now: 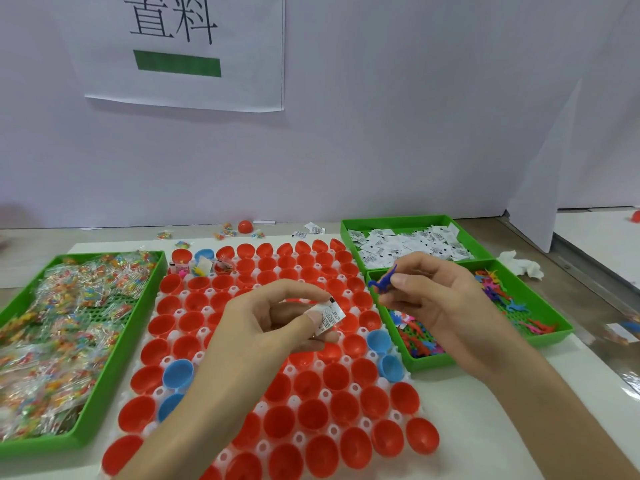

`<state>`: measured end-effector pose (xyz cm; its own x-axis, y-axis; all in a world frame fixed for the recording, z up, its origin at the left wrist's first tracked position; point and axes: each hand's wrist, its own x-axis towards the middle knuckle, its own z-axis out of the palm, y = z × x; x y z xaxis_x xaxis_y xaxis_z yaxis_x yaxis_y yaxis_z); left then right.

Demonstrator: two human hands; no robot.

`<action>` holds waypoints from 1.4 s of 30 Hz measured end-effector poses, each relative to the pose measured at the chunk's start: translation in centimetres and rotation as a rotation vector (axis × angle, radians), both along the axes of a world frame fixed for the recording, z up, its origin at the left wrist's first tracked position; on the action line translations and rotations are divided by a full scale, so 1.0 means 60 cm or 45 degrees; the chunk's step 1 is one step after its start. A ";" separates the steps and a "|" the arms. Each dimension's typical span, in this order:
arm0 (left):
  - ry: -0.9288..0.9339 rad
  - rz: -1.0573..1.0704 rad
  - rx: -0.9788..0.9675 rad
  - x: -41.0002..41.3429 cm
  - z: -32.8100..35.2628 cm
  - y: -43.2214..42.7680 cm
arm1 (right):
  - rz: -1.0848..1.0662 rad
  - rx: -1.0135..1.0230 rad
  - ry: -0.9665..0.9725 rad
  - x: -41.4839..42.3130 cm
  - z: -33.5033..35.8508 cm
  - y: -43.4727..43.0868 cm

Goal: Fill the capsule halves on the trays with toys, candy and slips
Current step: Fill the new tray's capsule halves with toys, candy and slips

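Progress: early. Only a few far-left red and blue plastic capsule halves (204, 253) on the white moulded tray (207, 310) hold contents; the rest appear empty. The left hand (277, 327) pinches a white printed paper slip (330, 315) above the tray; the right hand (440, 299) pinches a small blue plastic dinosaur toy (382, 280) beside it.

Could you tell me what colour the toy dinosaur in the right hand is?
Dark blue; the toy dinosaur shows in the head view.

The left grip (273, 320) and right grip (436, 299) hover side by side, thumbs and fingers pinched.
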<state>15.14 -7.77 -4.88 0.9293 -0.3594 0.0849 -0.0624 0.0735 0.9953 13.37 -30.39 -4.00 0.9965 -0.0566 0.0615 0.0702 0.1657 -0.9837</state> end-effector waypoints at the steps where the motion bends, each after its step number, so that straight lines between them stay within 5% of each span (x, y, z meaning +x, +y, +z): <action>1: -0.001 -0.003 0.000 -0.001 0.000 -0.001 | 0.031 0.052 -0.007 -0.002 0.001 0.008; 15: -0.135 -0.021 -0.025 -0.004 0.000 -0.005 | 0.044 0.032 0.093 -0.022 -0.018 0.093; 30: -0.105 -0.028 -0.128 -0.011 -0.012 -0.014 | -0.229 -0.208 -0.193 -0.026 -0.029 0.102; 42: -0.175 -0.007 0.000 -0.009 -0.010 -0.009 | -0.054 -0.361 -0.127 -0.022 -0.017 0.082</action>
